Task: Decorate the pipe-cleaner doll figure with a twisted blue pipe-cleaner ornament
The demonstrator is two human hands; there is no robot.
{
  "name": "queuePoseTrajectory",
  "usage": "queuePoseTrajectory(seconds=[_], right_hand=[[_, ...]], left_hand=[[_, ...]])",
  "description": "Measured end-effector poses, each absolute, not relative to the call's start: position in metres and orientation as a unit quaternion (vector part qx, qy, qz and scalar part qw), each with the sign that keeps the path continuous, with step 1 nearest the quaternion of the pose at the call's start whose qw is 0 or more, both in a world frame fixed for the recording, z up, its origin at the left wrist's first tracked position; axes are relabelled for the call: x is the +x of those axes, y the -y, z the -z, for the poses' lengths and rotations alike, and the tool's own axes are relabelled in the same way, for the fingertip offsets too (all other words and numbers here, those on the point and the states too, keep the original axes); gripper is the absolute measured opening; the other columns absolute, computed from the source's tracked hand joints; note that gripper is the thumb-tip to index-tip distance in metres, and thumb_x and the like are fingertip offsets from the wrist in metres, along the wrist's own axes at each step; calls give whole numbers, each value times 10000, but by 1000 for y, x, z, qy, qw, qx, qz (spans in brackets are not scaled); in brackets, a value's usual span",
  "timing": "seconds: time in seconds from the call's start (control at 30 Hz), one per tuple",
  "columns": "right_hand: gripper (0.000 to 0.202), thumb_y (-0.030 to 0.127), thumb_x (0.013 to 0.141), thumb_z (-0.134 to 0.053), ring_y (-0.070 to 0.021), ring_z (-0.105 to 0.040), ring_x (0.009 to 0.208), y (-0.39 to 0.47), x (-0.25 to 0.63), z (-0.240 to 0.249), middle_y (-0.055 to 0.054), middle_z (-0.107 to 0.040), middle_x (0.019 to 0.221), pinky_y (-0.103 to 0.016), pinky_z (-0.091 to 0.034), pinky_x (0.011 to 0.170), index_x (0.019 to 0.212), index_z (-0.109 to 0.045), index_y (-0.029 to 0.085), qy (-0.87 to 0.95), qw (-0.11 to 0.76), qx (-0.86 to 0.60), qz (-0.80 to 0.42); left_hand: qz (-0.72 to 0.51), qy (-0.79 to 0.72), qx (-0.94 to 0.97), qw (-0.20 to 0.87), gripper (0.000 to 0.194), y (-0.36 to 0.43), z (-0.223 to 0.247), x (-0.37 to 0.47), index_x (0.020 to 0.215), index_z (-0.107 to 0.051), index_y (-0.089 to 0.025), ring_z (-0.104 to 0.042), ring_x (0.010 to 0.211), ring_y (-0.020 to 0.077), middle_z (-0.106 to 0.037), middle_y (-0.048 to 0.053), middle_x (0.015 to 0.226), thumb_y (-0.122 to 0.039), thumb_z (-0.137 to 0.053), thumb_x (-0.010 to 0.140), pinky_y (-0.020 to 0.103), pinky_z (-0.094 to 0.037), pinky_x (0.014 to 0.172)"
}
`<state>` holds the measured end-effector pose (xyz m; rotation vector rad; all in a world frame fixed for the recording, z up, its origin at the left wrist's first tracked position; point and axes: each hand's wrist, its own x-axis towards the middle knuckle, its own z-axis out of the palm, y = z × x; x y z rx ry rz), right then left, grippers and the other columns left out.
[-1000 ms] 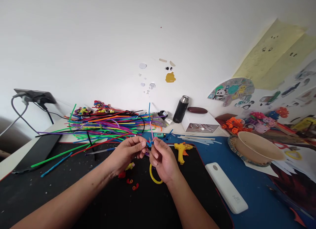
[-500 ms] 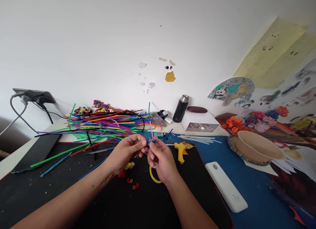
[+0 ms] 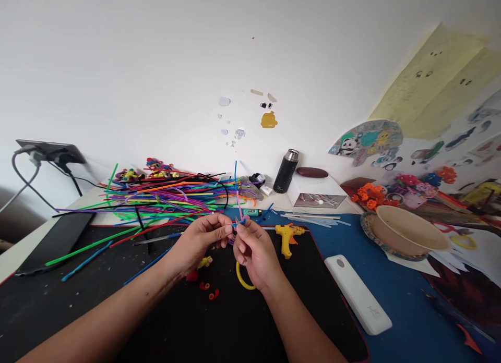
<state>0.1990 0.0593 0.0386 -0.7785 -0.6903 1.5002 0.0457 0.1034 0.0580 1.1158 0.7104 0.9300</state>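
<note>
Around the centre of the frame, just below the pile of coloured stems [image 3: 168, 197], your left hand [image 3: 204, 237] and right hand [image 3: 255, 243] meet over a small blue piece [image 3: 235, 226]. Both appear closed on it, thumb against fingertips, so most of it is hidden from you. That cover is probably the chief risk: with so narrow a pinch, a slight twist or uneven pull could slip the piece out of one side or bend it askew before you see it. If it falls, it would likely land on the black mat [image 3: 183, 321], perhaps among the red pieces [image 3: 212, 295] below the centre, or by the yellow loop [image 3: 245, 280] half hidden beneath your right hand. A swing of that hand rightward might also knock the yellow glue gun [image 3: 287, 239]; whether it is hot, you cannot tell from here.

Your left forearm [image 3: 113, 312] slants up from the lower left, your right forearm [image 3: 295, 313] from the lower right; your hands face each other, remaining fingers curled under, held above the mat
</note>
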Motion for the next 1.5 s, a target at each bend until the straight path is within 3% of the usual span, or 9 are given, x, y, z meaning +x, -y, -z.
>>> queuePoseTrajectory(seconds=[0.47,0.73,1.5], right_hand=[[432,453,744,-924,-57,-427,386,-59,199,-42,94,-501,523,-189,-234,395,779,-579,196,288,612,-315,-666],[371,442,776,-910,-55,-428,393,-60,198,-37,90,-502,528,-192,-236,396,827,-658,175,297,600,-294,-682],[348,409,789,-927,-46,-379,370,-56,197,-37,110,-463,480,-196,-242,406,795,-661,184,295,588,-239,-714]], left_hand=[[-406,-311,503,696,346,-106,-53,43,819,-771,-176,-528,607,96,-652,-8,712,-441,-969,714,213,-425,592],[-405,-301,481,717,400,-104,-54,44,822,-756,-161,-534,632,111,-637,4,707,-479,-969,705,211,-421,584],[-376,-250,391,802,350,-99,-51,42,817,-751,-136,-473,581,87,-608,6,666,-368,-988,704,203,-357,558]])
